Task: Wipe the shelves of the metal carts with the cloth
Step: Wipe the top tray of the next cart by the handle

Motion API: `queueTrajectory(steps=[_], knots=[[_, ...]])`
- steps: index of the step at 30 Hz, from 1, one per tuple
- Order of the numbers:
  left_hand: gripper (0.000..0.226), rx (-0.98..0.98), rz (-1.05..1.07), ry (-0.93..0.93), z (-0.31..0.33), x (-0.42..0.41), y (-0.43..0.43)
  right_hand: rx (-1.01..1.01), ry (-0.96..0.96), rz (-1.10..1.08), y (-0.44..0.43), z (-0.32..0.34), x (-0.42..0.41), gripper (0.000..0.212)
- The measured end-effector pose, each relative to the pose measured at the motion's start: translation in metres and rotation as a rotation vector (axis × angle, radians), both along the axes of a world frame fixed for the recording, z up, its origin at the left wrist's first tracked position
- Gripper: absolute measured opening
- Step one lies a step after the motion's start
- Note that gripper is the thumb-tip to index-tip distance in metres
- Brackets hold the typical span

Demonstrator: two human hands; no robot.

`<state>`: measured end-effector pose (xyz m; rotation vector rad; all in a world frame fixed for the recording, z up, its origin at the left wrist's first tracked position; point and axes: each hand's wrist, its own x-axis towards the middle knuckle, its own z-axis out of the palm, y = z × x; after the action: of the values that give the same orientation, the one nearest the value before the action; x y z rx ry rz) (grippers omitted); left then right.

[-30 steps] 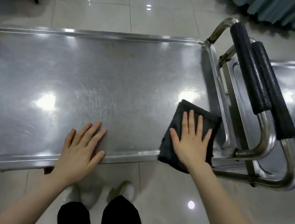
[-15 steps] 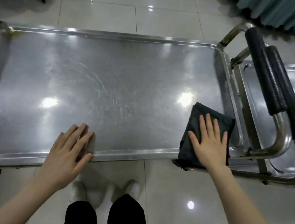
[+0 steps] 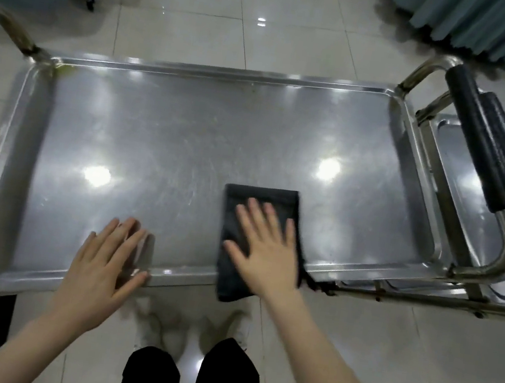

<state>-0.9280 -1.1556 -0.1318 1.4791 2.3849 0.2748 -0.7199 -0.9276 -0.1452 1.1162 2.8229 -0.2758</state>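
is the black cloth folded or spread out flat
Folded. The cloth is a compact rectangle barely wider than the right hand pressing on it, its near end hanging over the front rim of the shelf.

I see a black cloth against the silver-grey shelf, whose metal shows fine swirled scratches. The handle grips are black, the floor tiles pale beige, the curtain teal, and the person's trousers black.

Cloth: dark, folded into a rectangle, flat on the shelf's front part, near end overhanging the rim.
Shelf: scratched shiny steel tray with a raised rim.
Second shelf: just beside, right.
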Motion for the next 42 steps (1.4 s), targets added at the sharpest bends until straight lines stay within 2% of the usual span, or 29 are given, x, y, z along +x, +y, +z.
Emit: queueTrajectory(steps=[4, 8, 10, 14, 17, 20, 23, 25, 27, 30, 33, 35, 39, 42], knots=[[0.078, -0.026, 0.08, 0.004, 0.009, -0.03, -0.038, 0.034, -0.107, -0.279, 0.054, 0.005, 0.063, 0.072], [0.077, 0.015, 0.267, -0.042, 0.012, -0.055, -0.082, 0.015, -0.068, -0.477, 0.018, 0.002, 0.011, 0.074], [0.079, 0.088, 0.314, -0.064, 0.009, -0.061, -0.092, 0.017, -0.056, -0.377, -0.028, -0.002, -0.041, 0.074], [0.082, 0.154, 0.273, -0.055, 0.003, -0.062, -0.098, -0.032, -0.003, -0.037, -0.124, -0.004, -0.135, 0.072], [0.084, 0.155, 0.344, -0.104, -0.002, -0.066, -0.11, -0.046, -0.017, 0.112, -0.133, -0.001, -0.142, 0.071], [0.078, 0.193, 0.362, -0.108, -0.005, -0.075, -0.127, 0.003, -0.071, 0.075, -0.102, 0.002, -0.098, 0.069], [0.062, 0.241, 0.372, -0.149, -0.002, -0.079, -0.132, 0.005, -0.115, -0.136, -0.075, 0.007, -0.061, 0.069], [0.057, 0.262, 0.366, -0.189, -0.001, -0.079, -0.13, -0.016, -0.113, -0.279, -0.078, 0.007, -0.066, 0.07], [0.056, 0.27, 0.38, -0.252, 0.0, -0.081, -0.128, -0.016, -0.099, -0.331, -0.099, 0.004, -0.095, 0.071], [0.059, 0.291, 0.411, -0.355, 0.001, -0.086, -0.131, -0.025, -0.059, -0.138, -0.152, -0.002, -0.166, 0.071], [0.069, 0.294, 0.419, -0.371, 0.001, -0.085, -0.131, -0.05, -0.022, 0.139, -0.199, -0.006, -0.237, 0.07], [0.077, 0.271, 0.462, -0.386, 0.002, -0.085, -0.127, -0.061, -0.01, 0.261, -0.208, -0.005, -0.255, 0.068], [0.06, 0.296, 0.484, -0.291, 0.008, -0.1, -0.097, -0.03, 0.014, 0.283, -0.187, -0.006, -0.212, 0.066], [0.059, 0.224, 0.595, -0.254, 0.007, -0.119, -0.071, 0.033, 0.009, 0.137, -0.158, -0.007, -0.172, 0.067]])
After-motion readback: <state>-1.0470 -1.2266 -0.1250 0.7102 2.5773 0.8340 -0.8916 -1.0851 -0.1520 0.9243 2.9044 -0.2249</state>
